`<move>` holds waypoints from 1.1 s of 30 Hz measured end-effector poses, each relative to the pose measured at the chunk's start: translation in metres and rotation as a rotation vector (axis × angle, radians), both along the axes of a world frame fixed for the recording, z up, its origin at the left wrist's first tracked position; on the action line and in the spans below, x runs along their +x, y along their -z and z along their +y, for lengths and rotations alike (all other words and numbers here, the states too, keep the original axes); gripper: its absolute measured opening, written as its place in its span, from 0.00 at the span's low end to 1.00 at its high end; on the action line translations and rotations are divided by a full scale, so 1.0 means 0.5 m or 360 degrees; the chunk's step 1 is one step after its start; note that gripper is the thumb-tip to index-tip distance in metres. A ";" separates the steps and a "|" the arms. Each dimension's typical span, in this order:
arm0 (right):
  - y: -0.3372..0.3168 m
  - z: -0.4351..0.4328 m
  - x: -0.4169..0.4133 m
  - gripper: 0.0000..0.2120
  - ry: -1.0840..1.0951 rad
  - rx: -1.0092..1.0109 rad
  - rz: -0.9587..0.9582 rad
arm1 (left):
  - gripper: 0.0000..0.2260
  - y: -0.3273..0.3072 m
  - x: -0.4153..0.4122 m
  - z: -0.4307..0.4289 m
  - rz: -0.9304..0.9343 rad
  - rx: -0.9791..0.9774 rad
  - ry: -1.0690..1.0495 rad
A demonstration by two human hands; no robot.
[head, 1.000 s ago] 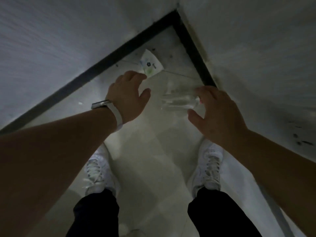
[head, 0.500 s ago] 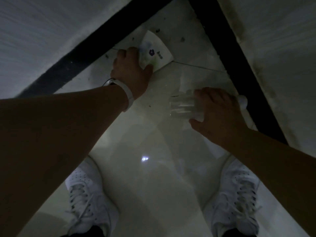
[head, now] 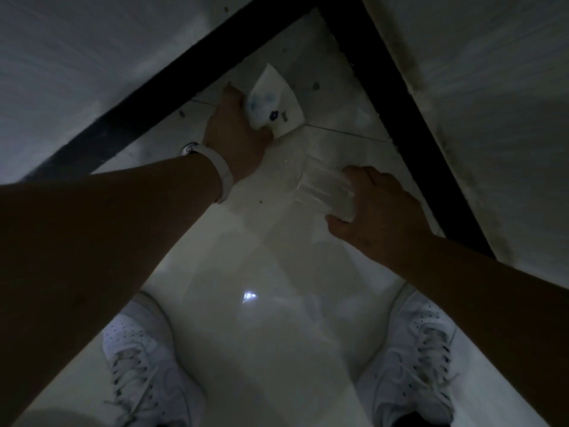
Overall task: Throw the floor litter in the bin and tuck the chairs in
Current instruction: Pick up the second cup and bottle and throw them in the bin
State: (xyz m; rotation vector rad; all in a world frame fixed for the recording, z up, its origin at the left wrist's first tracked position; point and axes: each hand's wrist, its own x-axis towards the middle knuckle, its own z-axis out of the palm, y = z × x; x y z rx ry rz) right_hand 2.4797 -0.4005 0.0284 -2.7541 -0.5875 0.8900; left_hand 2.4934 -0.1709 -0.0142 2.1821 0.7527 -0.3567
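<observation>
In a dim corner of the floor, my left hand [head: 235,134] grips a white paper wrapper [head: 277,106] with blue print, its far end still over the tiles. A clear plastic bottle [head: 323,188] lies on its side near the right wall. My right hand [head: 375,211] holds it, fingers curled over its body and thumb underneath. No bin or chair is in view.
Two pale walls meet at the top, each with a black skirting [head: 397,97] along the floor. My white shoes [head: 147,371] stand on glossy white tiles [head: 261,334] below my arms. Small dark specks dot the tiles near the corner.
My left hand reached into the corner and closed on the wrapper, lifting its near end. My right hand came down on the bottle and now holds it. The camera dropped closer to the floor.
</observation>
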 end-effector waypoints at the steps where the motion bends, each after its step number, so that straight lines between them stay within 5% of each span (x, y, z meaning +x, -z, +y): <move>1: -0.014 0.003 0.001 0.37 0.0040 0.0014 0.0027 | 0.15 -0.014 -0.010 -0.004 -0.0039 -0.0025 0.0000; 10: -0.255 0.047 0.014 0.37 0.0235 0.0208 -0.0002 | 0.11 -0.300 -0.086 0.002 -0.0206 -0.0208 -0.0205; 19: -0.681 0.088 0.061 0.36 0.0227 0.0312 -0.0102 | 0.11 -0.732 -0.047 0.028 -0.0300 -0.0195 -0.0348; 33: -1.310 0.079 0.090 0.35 0.0696 0.0608 -0.0168 | 0.11 -1.359 -0.060 -0.039 -0.0634 -0.0460 -0.0600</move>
